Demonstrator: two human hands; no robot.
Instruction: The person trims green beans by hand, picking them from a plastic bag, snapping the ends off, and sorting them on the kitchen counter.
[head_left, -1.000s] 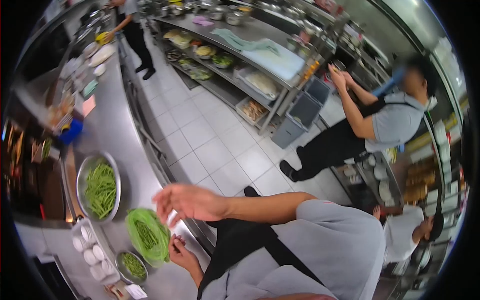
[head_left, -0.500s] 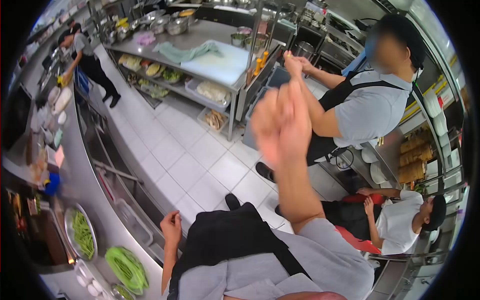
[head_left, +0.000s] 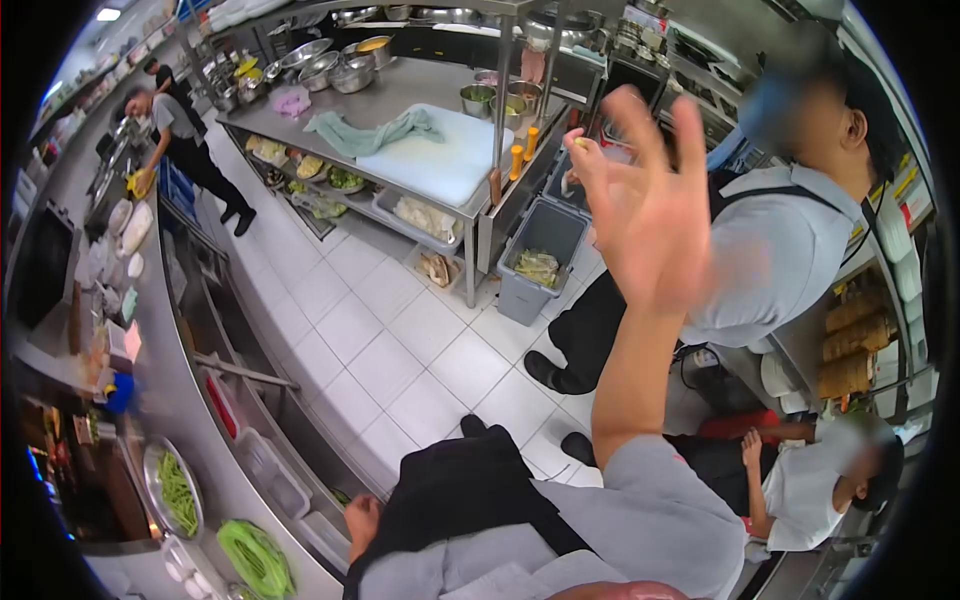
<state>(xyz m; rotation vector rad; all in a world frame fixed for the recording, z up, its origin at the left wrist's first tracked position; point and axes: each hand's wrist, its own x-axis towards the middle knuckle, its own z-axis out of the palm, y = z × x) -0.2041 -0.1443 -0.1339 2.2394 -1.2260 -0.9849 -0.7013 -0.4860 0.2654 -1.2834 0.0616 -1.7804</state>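
Note:
My right hand (head_left: 650, 215) is raised in front of me with its fingers spread, somewhat blurred. A tiny yellowish bit (head_left: 580, 144) shows by the fingertips at its left; I cannot tell whether my hand or the co-worker's holds it. The co-worker in a grey shirt (head_left: 775, 260) stands close behind my hand, which mostly hides that person's hands. Low beside my black apron (head_left: 450, 490), my left hand (head_left: 362, 520) is loosely curled, with nothing seen in it. It is near the steel counter's (head_left: 225, 475) open lower shelf.
A steel table (head_left: 420, 75) carries a white cutting board (head_left: 430, 160) and a green cloth (head_left: 375, 130). A grey bin (head_left: 530, 300) stands on the tiled floor. Green beans in a bowl (head_left: 178, 495) and bagged greens (head_left: 255, 560) are at left. Another person (head_left: 800, 490) is at lower right.
My right hand has gone from closed to spread and shifted right. My left hand has dropped lower, nearer the apron. The grey-shirted co-worker appears closer, and the grey bin has come into view.

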